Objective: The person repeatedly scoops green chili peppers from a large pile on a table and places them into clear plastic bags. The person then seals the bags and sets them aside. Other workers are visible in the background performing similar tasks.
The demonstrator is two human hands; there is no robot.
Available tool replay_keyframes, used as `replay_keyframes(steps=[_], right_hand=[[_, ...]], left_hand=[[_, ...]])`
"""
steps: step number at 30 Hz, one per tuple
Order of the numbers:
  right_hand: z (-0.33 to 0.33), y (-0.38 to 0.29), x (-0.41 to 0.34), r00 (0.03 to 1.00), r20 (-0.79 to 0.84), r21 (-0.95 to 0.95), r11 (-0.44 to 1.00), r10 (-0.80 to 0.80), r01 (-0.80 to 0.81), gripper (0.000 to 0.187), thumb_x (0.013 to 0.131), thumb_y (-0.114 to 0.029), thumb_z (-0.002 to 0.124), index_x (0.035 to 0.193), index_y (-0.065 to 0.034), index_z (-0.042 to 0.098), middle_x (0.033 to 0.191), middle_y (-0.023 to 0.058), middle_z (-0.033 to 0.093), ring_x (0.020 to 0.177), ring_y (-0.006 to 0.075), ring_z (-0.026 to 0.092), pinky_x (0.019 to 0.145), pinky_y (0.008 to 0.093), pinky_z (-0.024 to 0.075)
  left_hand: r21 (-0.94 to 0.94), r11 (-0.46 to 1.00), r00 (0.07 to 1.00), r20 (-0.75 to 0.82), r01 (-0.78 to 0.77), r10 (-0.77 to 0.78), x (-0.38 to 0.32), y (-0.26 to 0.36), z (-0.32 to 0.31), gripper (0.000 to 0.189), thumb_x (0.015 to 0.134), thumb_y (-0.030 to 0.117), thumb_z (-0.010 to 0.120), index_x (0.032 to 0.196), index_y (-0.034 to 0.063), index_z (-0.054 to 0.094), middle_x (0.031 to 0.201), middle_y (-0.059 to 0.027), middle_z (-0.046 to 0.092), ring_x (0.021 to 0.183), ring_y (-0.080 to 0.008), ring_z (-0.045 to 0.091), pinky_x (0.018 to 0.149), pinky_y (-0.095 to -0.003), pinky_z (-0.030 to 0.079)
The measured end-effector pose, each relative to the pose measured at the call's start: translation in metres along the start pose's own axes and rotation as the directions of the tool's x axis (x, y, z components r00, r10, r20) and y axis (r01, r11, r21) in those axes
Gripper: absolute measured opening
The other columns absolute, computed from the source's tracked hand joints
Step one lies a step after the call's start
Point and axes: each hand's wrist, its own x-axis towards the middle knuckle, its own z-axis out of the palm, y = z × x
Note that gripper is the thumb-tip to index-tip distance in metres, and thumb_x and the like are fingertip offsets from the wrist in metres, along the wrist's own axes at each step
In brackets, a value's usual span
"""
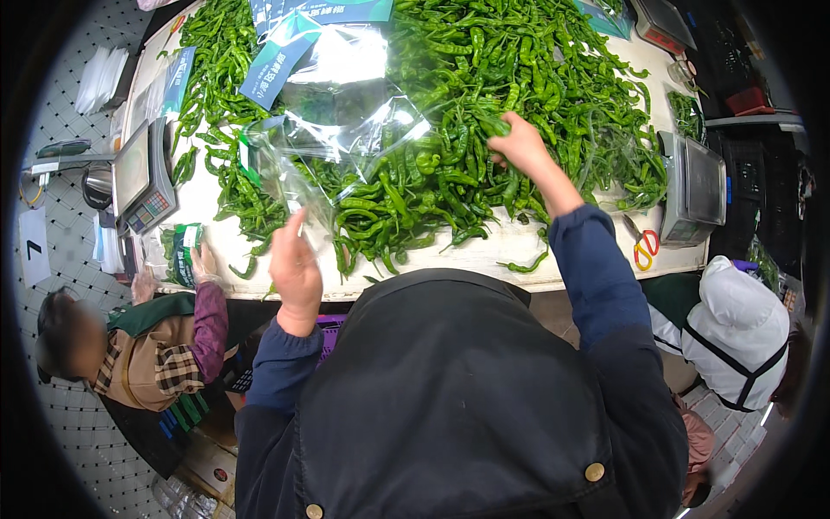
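A broad heap of long green peppers [402,201] covers much of the white table [525,276]. At the right part of the heap, my right hand [522,146] grips a few green peppers [491,123] between thumb and fingers. My left hand [295,276] is raised at the table's near edge, holding the side of a clear plastic bag [279,159] with a green printed part. What the bag contains is hard to tell through its shine. More clear bags with blue printed headers [279,61] lie stacked on the peppers beyond it.
Weighing scales stand at left [144,175] and right [694,185]. Scissors with red and yellow handles [645,250] lie near the right scale. At left, a co-worker's gloved hands [204,263] hold a filled pepper bag [185,250]. Another person in white [736,324] stands at right.
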Motion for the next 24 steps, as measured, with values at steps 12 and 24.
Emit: replay_keyframes(steps=[12,24], right_hand=[[0.135,0.046,-0.069,0.931,-0.040,-0.424,0.850,-0.363,0.313,0.058,0.075,-0.013,0.078,0.125,-0.0047,0.050,0.106,0.0184,0.067,0.096,0.0365,0.066,0.083,0.0428,0.0534],[0.201,-0.024,-0.091,0.908,0.108,-0.408,0.814,-0.406,0.412,0.079,0.077,-0.020,0.078,0.142,-0.0040,0.035,0.106,0.0283,0.062,0.097,0.0423,0.064,0.083,0.0481,0.0530]], left_hand=[[-0.141,0.976,0.981,0.128,0.165,-0.148,0.008,0.019,0.026,0.033,0.090,0.010,0.069,0.123,0.0130,0.067,0.066,-0.0072,0.056,0.054,-0.0112,0.045,0.052,-0.0269,0.040],[-0.310,0.863,0.908,0.005,0.399,-0.418,-0.023,-0.005,0.032,0.030,0.105,0.025,0.049,0.114,0.0030,0.067,0.061,0.0068,0.044,0.054,-0.0025,0.035,0.050,-0.0227,0.029]])
